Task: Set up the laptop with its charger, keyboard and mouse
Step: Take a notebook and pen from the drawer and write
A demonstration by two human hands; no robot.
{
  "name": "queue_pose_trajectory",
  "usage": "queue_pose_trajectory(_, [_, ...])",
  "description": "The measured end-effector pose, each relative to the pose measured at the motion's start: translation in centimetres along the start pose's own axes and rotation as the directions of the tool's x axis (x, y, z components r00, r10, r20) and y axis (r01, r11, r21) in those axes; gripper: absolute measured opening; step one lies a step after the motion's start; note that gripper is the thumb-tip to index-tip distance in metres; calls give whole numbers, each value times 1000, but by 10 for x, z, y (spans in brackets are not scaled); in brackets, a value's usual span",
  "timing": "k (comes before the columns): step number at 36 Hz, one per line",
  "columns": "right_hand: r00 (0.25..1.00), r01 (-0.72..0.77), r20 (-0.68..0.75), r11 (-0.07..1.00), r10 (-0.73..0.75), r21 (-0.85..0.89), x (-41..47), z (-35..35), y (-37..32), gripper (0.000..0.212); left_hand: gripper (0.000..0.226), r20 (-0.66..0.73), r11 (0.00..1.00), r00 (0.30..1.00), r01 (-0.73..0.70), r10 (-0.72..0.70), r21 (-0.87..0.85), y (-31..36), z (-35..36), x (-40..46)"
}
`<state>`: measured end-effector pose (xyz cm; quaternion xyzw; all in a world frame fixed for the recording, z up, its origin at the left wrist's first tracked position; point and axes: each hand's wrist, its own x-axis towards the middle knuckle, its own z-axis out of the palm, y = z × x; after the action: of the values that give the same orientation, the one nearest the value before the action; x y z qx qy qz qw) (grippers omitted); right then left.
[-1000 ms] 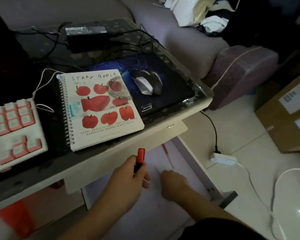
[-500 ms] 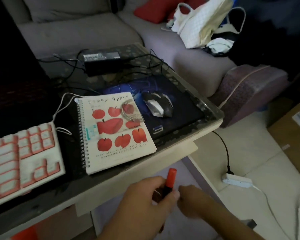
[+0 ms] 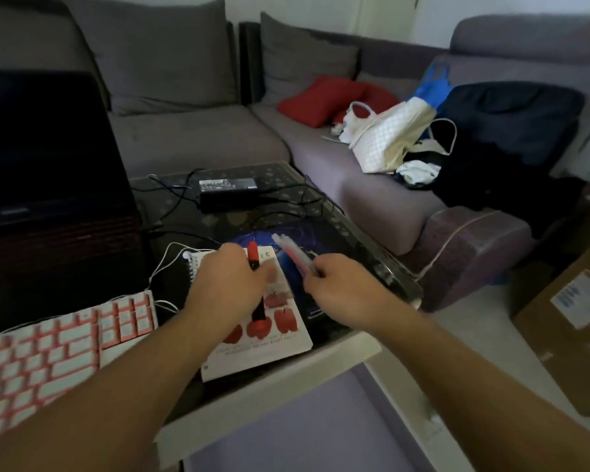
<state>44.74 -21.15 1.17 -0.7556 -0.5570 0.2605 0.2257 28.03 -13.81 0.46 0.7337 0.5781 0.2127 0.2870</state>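
Note:
The open black laptop (image 3: pixel 48 158) stands at the table's left, its screen dark. In front of it lies the pink and white keyboard (image 3: pixel 48 356). The black charger brick (image 3: pixel 227 192) rests at the table's back with its cables trailing. My left hand (image 3: pixel 229 284) grips a red-capped black marker (image 3: pixel 253 257) over the apple notebook (image 3: pixel 269 345). My right hand (image 3: pixel 341 287) holds a blurred pink pen (image 3: pixel 292 252) above the dark blue mouse pad (image 3: pixel 324 236). The mouse is hidden behind my hands.
A grey corner sofa (image 3: pixel 191 137) runs behind and right of the table, carrying red cushions (image 3: pixel 324 97), a white bag (image 3: pixel 385 137) and dark clothes. A cardboard box (image 3: pixel 573 318) sits on the floor at the right. White cable (image 3: pixel 166 260) loops beside the notebook.
Both hands have risen from below the table's front edge to above the notebook and mouse pad. The right hand now holds a pink pen. The camera has tilted up toward the sofa.

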Motion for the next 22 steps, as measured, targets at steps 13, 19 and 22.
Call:
queue_pose_trajectory(13, [983, 78, -158, 992, -92, -96, 8, 21, -9, 27, 19, -58, 988, 987, -144, 147, 49, -16, 16, 1])
queue_pose_trajectory(19, [957, 189, -220, 981, -192, -33, -13, 16, 25, 31, 25, -15, 931, 931, -365, 365, 14, -13, 25, -23])
queue_pose_trajectory(22, [942, 234, -250, 972, -224, 10, -32, 10, 43, 30, 22, 2, 905, 906, -423, 423, -44, -11, 29, -42])
